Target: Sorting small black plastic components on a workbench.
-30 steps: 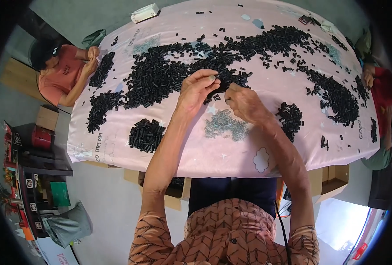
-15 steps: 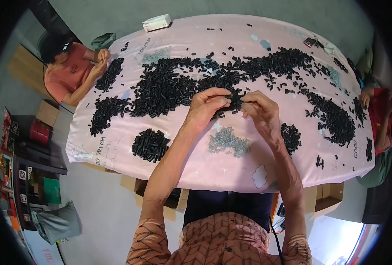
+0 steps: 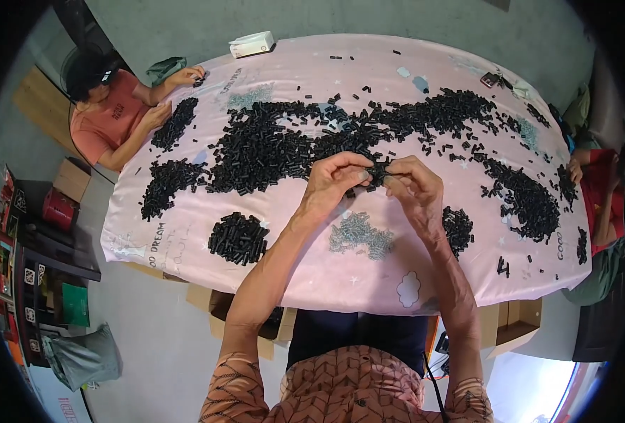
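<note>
Over the near edge of the main heap of small black cylindrical pieces, my left hand and my right hand face each other, fingertips close together. Thumb and forefinger are pinched on both. Whatever lies between the fingertips is too small and dark against the heap to make out. Nearer to me, between my forearms, is a patch of small clear pieces. A round pile of black pieces lies left of my left forearm, and another black pile is partly hidden beside my right wrist.
A pink patterned cloth covers the table. Across it, a co-worker sits at the left and another person at the right, near more black piles. A tissue box stands at the far edge. Open cardboard boxes sit below.
My hands' fingertips have come closer together. The left co-worker's hands have parted, one now reaching to the table's far left edge. The whole view has shifted slightly.
</note>
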`<action>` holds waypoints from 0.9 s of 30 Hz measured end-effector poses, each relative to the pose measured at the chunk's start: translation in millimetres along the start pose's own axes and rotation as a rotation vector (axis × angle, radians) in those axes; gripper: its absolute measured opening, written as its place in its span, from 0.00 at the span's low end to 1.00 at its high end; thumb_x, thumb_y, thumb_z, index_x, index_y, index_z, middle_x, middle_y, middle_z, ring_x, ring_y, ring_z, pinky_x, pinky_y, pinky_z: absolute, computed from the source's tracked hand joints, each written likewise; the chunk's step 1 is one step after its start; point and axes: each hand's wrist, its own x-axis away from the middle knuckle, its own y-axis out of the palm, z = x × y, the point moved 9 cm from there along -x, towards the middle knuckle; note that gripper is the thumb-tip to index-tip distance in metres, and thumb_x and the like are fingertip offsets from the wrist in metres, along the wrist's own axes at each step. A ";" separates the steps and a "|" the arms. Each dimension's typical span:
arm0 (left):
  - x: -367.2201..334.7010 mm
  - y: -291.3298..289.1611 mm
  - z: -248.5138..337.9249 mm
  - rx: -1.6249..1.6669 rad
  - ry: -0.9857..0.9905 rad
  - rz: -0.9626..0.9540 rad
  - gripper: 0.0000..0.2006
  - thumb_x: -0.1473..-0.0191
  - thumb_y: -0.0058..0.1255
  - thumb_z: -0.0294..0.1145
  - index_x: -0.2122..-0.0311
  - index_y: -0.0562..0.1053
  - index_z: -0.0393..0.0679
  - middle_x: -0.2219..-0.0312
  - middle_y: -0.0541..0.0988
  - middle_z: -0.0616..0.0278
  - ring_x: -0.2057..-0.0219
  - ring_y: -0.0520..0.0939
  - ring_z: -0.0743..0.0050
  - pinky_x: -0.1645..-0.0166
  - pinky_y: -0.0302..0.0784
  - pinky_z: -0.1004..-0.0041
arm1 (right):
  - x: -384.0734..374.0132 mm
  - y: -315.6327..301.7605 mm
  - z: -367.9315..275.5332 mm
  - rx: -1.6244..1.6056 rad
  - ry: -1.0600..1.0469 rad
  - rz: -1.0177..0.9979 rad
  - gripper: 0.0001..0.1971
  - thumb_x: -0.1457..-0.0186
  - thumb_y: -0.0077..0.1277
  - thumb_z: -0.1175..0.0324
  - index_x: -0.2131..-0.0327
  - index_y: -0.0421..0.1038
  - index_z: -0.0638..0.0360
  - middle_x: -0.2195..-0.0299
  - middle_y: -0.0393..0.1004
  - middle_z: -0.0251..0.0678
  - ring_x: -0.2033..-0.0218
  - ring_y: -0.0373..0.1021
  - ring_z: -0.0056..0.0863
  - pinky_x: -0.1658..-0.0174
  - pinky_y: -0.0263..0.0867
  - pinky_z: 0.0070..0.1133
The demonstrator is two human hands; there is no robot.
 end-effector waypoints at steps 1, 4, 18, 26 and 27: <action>0.2 0.3 0.7 0.001 0.009 -0.007 0.08 0.48 0.53 0.20 0.61 0.75 0.38 0.71 0.80 0.63 0.69 0.79 0.82 0.65 0.74 0.83 | -0.1 0.3 0.6 -0.001 0.001 0.000 0.08 0.52 0.51 0.84 0.66 0.70 0.68 0.66 0.71 0.36 0.71 0.70 0.17 0.71 0.67 0.13; 0.1 0.4 -0.9 -0.014 0.000 -0.026 0.08 0.48 0.53 0.21 0.60 0.75 0.37 0.70 0.80 0.63 0.68 0.80 0.81 0.59 0.77 0.80 | -0.4 -0.1 -2.0 0.034 -0.045 0.005 0.08 0.52 0.51 0.84 0.66 0.71 0.67 0.66 0.71 0.36 0.72 0.70 0.16 0.71 0.67 0.13; 0.1 5.3 -1.5 -0.007 0.040 -0.057 0.10 0.48 0.53 0.19 0.59 0.74 0.34 0.70 0.80 0.62 0.68 0.80 0.81 0.60 0.75 0.82 | 2.1 7.0 -27.9 0.283 -0.240 0.013 0.09 0.53 0.49 0.86 0.67 0.70 0.65 0.68 0.71 0.37 0.72 0.68 0.19 0.71 0.65 0.14; 1.8 8.6 2.9 -0.015 0.075 -0.101 0.09 0.48 0.52 0.18 0.59 0.73 0.33 0.69 0.79 0.60 0.68 0.80 0.80 0.61 0.76 0.82 | 4.4 10.8 -35.3 0.309 -0.315 0.021 0.10 0.54 0.49 0.87 0.67 0.70 0.64 0.69 0.71 0.37 0.72 0.68 0.19 0.73 0.66 0.15; 4.7 3.6 4.4 -0.067 0.079 -0.080 0.09 0.47 0.51 0.18 0.60 0.73 0.33 0.70 0.79 0.59 0.69 0.80 0.79 0.62 0.76 0.81 | 4.3 15.4 -32.9 0.295 -0.312 0.012 0.10 0.54 0.50 0.87 0.67 0.70 0.64 0.69 0.72 0.38 0.72 0.68 0.19 0.73 0.66 0.15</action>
